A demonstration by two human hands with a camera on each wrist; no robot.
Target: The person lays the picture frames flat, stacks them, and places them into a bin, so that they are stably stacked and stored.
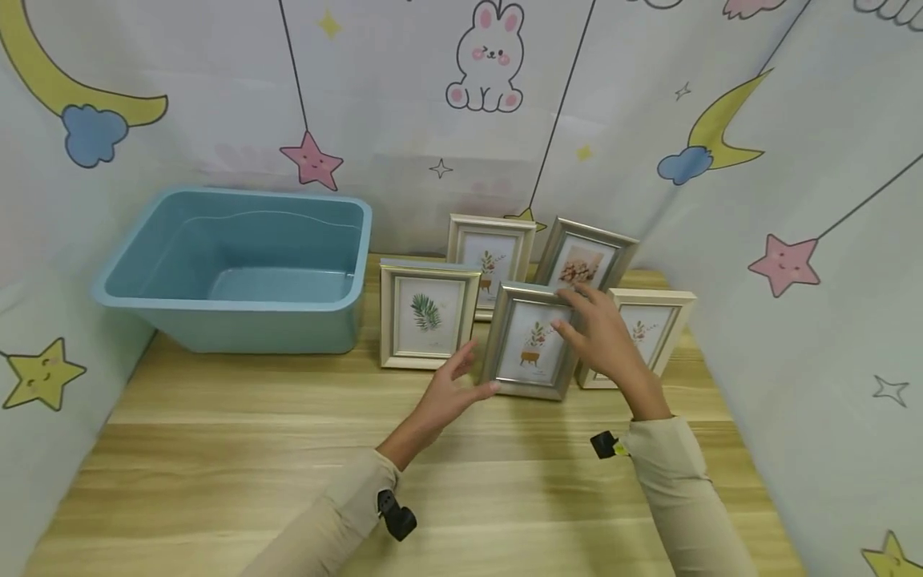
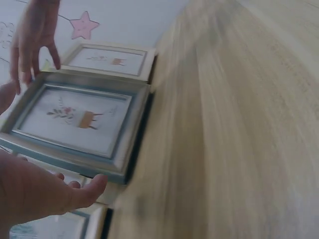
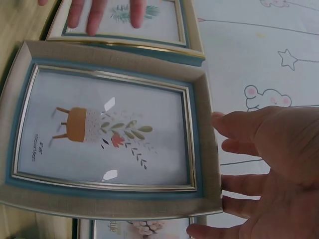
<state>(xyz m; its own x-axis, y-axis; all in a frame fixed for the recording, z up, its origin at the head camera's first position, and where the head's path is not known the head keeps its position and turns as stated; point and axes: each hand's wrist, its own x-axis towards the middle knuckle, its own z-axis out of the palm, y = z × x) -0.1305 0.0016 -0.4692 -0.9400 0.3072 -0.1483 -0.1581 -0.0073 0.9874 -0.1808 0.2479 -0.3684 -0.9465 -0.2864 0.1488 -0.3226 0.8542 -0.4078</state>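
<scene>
A silver-beige picture frame (image 1: 532, 340) with a potted-plant print stands upright in front of several other frames. My right hand (image 1: 606, 332) is at its top right corner; in the right wrist view, the fingertips of the right hand (image 3: 269, 169) reach its top edge, fingers spread and fairly straight. Beside the lower left corner is my left hand (image 1: 447, 397), thumb and fingers apart. The left wrist view has the left hand (image 2: 45, 191) along the side of the same picture frame (image 2: 75, 119), thumb extended. Whether either hand presses on it, I cannot tell.
A leaf-print frame (image 1: 427, 316) stands to the left, a plant-print frame (image 1: 492, 240) and a flower-photo frame (image 1: 584, 256) behind, a cream frame (image 1: 649, 332) to the right. A blue plastic tub (image 1: 234, 328) sits at the back left of the wooden table (image 1: 288, 449). Printed curtains (image 1: 404, 96) enclose the table.
</scene>
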